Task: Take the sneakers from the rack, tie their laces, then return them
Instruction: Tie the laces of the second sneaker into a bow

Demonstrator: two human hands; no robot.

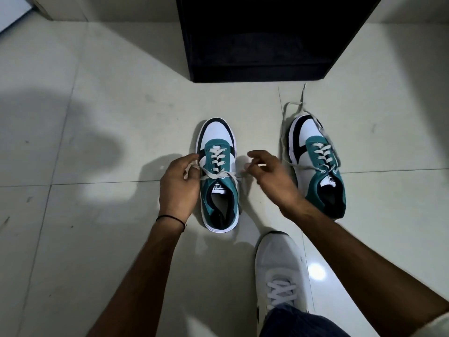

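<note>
Two teal, white and black sneakers stand on the tiled floor, toes pointing away from me. The left sneaker point(218, 171) sits between my hands. Its white laces point(220, 175) are crossed over the tongue and pulled out to both sides. My left hand point(178, 186) pinches the lace end on the left side. On the other side, my right hand point(269, 177) pinches the other end with thumb and forefinger, the other fingers spread. The right sneaker point(318, 164) stands apart to the right, its laces point(295, 110) loose and trailing across the floor.
A black shoe rack point(260, 37) stands straight ahead, its lower shelf dark. My own white shoe point(279, 268) is planted at the bottom centre, with a trouser leg above it. Pale glossy floor tiles point(102, 142) stretch to the left.
</note>
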